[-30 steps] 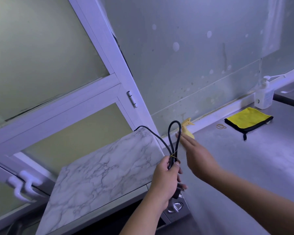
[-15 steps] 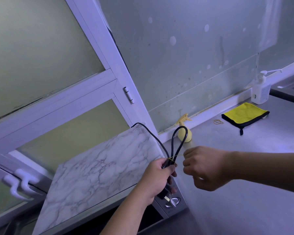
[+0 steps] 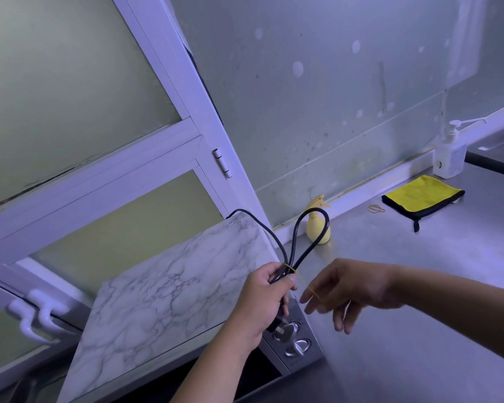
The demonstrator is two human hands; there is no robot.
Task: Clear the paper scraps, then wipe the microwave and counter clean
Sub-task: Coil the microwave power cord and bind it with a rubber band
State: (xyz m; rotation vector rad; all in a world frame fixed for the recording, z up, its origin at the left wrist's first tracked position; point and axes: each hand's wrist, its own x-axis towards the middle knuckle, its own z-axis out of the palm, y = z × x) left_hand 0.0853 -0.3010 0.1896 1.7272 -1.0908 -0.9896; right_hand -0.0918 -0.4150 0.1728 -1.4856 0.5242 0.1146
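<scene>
The left hand point(image 3: 262, 298) is curled tight around a folded black power cord point(image 3: 298, 242), holding it above the near right corner of the microwave point(image 3: 163, 301). A loop of the cord stands up out of the fist, and a thin yellow rubber band point(image 3: 291, 269) is wrapped around the bundle just above the fingers point(image 3: 285, 279); the plug end hangs below the hand, over the microwave's two silver knobs point(image 3: 296, 337). From the loop the cord runs back over the far edge of the marble-patterned top.

Just to the right, the right hand point(image 3: 352, 286) hovers with its fingers loosely spread and relaxed. A strand of yellow elastic lies stretched across the fingertips, though whether it is actually pinched I cannot tell.

The microwave sits at the left end of the grey surface point(image 3: 419, 330), against a white-framed window. Behind the cord a small yellow spray bottle point(image 3: 317, 228) stands by the wall. Farther right lie loose rubber bands point(image 3: 376, 209), then a folded yellow cloth point(image 3: 422, 196) with black edging, and a white pump bottle point(image 3: 448, 158) by the far wall.
</scene>
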